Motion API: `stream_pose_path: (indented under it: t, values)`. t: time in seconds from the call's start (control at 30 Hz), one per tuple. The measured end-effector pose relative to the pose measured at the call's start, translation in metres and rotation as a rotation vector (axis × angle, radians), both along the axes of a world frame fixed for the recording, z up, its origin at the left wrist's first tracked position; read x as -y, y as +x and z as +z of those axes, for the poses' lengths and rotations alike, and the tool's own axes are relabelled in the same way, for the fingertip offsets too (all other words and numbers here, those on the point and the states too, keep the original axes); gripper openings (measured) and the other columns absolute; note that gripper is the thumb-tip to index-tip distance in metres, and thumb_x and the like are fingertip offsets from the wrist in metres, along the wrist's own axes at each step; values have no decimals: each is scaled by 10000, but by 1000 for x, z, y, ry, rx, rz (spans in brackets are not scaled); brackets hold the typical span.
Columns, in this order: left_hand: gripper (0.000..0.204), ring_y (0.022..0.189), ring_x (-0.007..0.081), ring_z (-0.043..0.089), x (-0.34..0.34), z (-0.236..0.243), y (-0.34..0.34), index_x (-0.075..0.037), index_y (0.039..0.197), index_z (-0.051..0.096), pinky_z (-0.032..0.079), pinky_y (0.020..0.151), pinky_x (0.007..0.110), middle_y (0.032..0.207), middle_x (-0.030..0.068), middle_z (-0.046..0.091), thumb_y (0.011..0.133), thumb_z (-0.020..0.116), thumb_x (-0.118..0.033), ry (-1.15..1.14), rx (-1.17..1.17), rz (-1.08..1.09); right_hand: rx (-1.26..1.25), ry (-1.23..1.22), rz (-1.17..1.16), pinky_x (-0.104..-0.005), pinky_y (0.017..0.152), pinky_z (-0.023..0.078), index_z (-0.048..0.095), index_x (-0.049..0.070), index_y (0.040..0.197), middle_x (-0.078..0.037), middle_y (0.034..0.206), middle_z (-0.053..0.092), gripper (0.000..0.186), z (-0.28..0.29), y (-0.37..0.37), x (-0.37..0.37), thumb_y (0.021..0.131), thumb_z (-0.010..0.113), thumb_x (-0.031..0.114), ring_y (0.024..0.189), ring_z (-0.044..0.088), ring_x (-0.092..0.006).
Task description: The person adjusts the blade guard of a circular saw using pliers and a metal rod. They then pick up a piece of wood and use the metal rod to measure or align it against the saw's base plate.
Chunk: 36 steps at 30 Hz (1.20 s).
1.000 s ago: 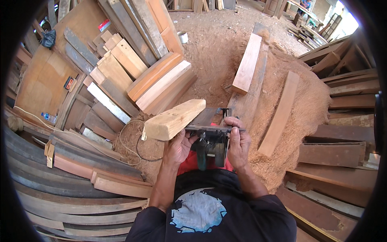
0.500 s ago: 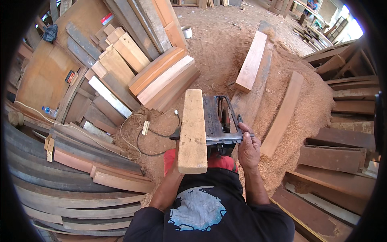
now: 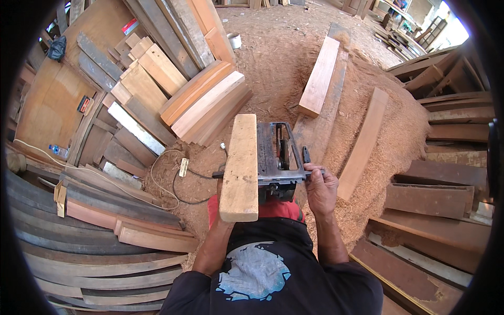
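Observation:
In front of my body is a circular saw (image 3: 282, 152) with its flat metal base facing up and a dark blade showing in the slot. A thick, pale wooden block (image 3: 239, 168) stands along the left side of the base, its long face toward me. My left hand (image 3: 222, 228) is behind the lower part of this block; its fingers are hidden. At the base's right front corner, my right hand (image 3: 320, 190) is closed, thumb and fingers pinching a small part at the edge. A dark lever or knob (image 3: 306, 155) sticks up just beyond those fingers.
A pale plank (image 3: 320, 79) rests on a longer board over sawdust, with another board (image 3: 363, 144) to its right. Stacked boards (image 3: 205, 102) stand ahead left; curved timbers (image 3: 94, 247) fill the left. Brown planks (image 3: 430, 199) line the right. A cord (image 3: 184, 197) lies on the ground.
My right thumb and fingers have moved from lying along the saw's right edge to a closer pinch at its corner. The scene has shifted slightly left in view; saw and block stay together.

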<state>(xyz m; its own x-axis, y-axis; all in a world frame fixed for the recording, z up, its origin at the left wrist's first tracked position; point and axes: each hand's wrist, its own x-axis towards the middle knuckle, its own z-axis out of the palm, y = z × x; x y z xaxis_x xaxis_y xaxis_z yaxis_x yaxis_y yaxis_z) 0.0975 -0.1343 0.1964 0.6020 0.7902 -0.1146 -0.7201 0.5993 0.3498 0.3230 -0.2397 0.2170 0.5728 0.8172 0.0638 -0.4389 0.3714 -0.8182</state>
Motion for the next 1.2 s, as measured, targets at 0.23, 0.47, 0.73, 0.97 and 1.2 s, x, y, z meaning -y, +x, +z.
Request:
stream_pose_path:
  t: [0.23, 0.47, 0.73, 0.97, 1.2]
  values:
    - [533, 1072, 261, 721, 3, 14, 6, -112, 1452, 506, 644, 854, 438, 1300, 104, 669, 1050, 499, -461, -30, -86, 97, 53, 2, -27, -324, 900, 525, 654, -26, 1123, -128, 1160, 682, 198, -2, 3, -1, 1043, 597, 146, 978, 642, -161]
    - [653, 1224, 309, 636, 3, -19, -7, -83, 1520, 413, 552, 998, 526, 1427, 153, 574, 1032, 493, -510, -37, 81, 15, -3, 86, 28, -356, 1017, 452, 653, -38, 1117, -139, 1184, 645, 202, 4, -1, -5, 1046, 587, 138, 1103, 590, -183]
    - [928, 1344, 452, 514, -8, 33, -7, 57, 1547, 293, 383, 1106, 702, 1497, 272, 474, 995, 412, -680, -4, 215, -81, -26, 98, 42, -376, 1068, 419, 665, -46, 1094, -148, 1190, 643, 219, 3, -1, -10, 1053, 572, 148, 1151, 579, -213]
    - [921, 1326, 468, 530, -11, 34, -14, 87, 1520, 327, 428, 1085, 669, 1483, 310, 474, 999, 417, -666, -120, 216, -53, -40, 124, 78, -373, 1048, 434, 660, -48, 1124, -148, 1213, 633, 192, 13, -6, -13, 1032, 592, 106, 1150, 583, -215]
    - [854, 1410, 426, 453, -18, 5, -27, -40, 1589, 281, 303, 1168, 674, 1586, 230, 386, 1005, 434, -644, -92, 105, -91, -33, 73, 100, -361, 1006, 477, 650, -48, 1163, -137, 1251, 613, 193, 9, -6, -11, 987, 628, 29, 1120, 605, -199]
